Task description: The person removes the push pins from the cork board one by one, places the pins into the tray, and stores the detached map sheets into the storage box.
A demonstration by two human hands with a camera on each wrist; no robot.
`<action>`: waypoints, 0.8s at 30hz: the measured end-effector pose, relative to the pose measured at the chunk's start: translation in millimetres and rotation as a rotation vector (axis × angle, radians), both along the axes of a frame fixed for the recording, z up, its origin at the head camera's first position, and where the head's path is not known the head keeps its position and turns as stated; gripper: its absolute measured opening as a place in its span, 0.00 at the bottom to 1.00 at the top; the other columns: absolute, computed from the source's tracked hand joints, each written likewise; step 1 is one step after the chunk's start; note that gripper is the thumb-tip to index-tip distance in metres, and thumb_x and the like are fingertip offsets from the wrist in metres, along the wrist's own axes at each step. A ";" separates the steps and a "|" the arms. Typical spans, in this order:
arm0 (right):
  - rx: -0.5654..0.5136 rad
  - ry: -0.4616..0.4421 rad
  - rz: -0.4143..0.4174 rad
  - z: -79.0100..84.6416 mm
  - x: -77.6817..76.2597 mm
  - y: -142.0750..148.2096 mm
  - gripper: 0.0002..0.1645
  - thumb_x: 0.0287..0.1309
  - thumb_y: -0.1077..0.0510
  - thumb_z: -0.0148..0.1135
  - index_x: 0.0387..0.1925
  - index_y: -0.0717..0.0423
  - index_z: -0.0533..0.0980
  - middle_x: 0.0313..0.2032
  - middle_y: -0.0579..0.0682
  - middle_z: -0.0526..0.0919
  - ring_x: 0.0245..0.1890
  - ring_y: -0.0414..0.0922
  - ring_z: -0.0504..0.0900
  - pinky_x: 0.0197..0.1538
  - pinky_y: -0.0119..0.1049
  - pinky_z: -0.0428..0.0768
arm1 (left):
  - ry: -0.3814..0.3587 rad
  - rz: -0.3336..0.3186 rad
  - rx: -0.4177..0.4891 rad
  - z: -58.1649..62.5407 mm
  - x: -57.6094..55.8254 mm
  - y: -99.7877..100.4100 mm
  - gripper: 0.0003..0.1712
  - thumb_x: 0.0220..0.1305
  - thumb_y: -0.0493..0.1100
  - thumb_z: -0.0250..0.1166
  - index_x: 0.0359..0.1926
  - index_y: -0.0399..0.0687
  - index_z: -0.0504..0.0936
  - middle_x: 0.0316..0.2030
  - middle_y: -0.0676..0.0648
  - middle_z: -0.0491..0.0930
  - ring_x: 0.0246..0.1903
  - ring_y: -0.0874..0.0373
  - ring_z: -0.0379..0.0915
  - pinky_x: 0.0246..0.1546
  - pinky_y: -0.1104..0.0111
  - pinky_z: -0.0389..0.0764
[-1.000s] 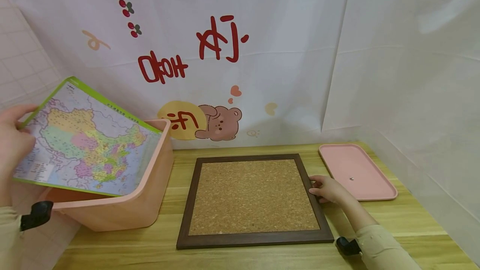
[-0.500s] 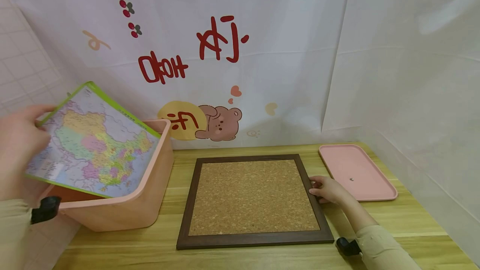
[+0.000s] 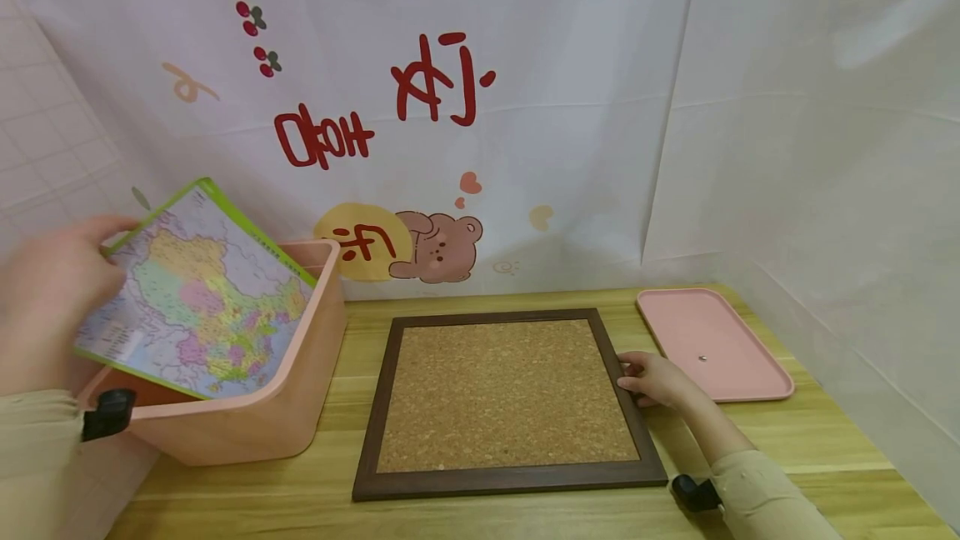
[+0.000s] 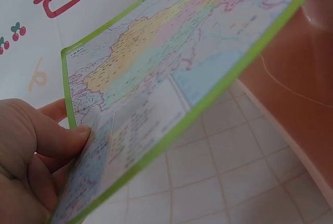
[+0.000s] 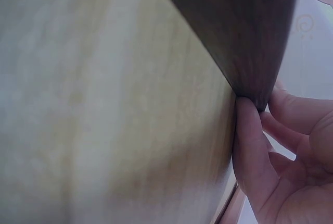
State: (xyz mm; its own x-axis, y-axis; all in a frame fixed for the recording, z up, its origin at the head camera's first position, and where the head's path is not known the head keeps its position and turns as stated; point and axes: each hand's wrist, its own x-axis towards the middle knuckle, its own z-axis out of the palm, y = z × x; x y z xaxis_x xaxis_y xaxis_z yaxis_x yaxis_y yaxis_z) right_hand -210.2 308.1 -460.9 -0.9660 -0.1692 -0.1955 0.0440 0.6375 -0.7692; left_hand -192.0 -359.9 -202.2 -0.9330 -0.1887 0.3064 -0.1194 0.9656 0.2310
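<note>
My left hand (image 3: 63, 298) pinches a green-edged map of China (image 3: 217, 290) by its left edge, thumb on the printed face. The map (image 4: 171, 67) tilts over the mouth of a pink bin (image 3: 300, 407), its lower part down inside the rim. On the table lies a framed cork board (image 3: 510, 394) with a dark brown wooden frame. My right hand (image 3: 652, 377) grips the middle of its right edge. The right wrist view has the thumb and fingers (image 5: 250, 135) pinching the dark frame (image 5: 244, 31) from both sides.
At the back right of the wood-grain table (image 3: 487, 515) lies a pink tray (image 3: 720, 332) with one tiny shiny piece (image 3: 702, 358) on it. A white printed cloth (image 3: 555, 107) hangs behind the table.
My left hand has moved right and slightly down with the map, lowering it further into the bin. My right hand and the cork board have stayed put.
</note>
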 end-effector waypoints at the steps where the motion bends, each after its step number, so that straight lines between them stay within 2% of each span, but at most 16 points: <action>1: -0.001 0.000 -0.001 -0.1 0.0 -0.1 0.34 0.67 0.62 0.61 0.68 0.74 0.60 0.53 0.69 0.74 0.49 0.61 0.80 0.41 0.48 0.84 | -0.002 -0.002 -0.010 -0.4 -0.2 -0.1 0.40 0.51 0.27 0.53 0.69 0.35 0.63 0.47 0.20 0.68 0.36 0.29 0.67 0.34 0.41 0.68; 5: 0.002 0.003 -0.009 -0.3 0.2 -0.9 0.35 0.66 0.63 0.62 0.68 0.74 0.61 0.53 0.68 0.74 0.48 0.60 0.80 0.41 0.47 0.84 | -0.010 -0.005 -0.037 -2.0 -2.7 -1.4 0.40 0.49 0.28 0.53 0.69 0.38 0.64 0.52 0.20 0.68 0.37 0.28 0.66 0.33 0.39 0.65; 12: -0.001 0.004 -0.005 -1.0 0.4 -0.3 0.34 0.67 0.63 0.61 0.68 0.74 0.61 0.53 0.68 0.74 0.49 0.61 0.80 0.41 0.47 0.84 | -0.005 -0.013 -0.046 -3.5 -6.0 -0.3 0.41 0.48 0.29 0.53 0.69 0.40 0.66 0.58 0.20 0.65 0.38 0.28 0.65 0.26 0.43 0.65; 24: -0.004 -0.003 -0.014 0.0 0.5 -1.2 0.34 0.67 0.63 0.61 0.68 0.74 0.61 0.53 0.69 0.74 0.49 0.61 0.80 0.41 0.47 0.84 | -0.017 -0.028 -0.046 -2.3 -6.4 7.6 0.39 0.50 0.28 0.51 0.68 0.38 0.66 0.61 0.21 0.63 0.40 0.28 0.63 0.32 0.41 0.66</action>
State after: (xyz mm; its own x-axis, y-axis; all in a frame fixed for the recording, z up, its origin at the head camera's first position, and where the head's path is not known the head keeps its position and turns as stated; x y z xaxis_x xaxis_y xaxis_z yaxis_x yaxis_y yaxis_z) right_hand -209.8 306.8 -460.9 -0.9677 -0.1564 -0.1976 0.0551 0.6337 -0.7716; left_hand -198.4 -352.3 -204.4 -0.9430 -0.1488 0.2977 -0.0959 0.9781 0.1849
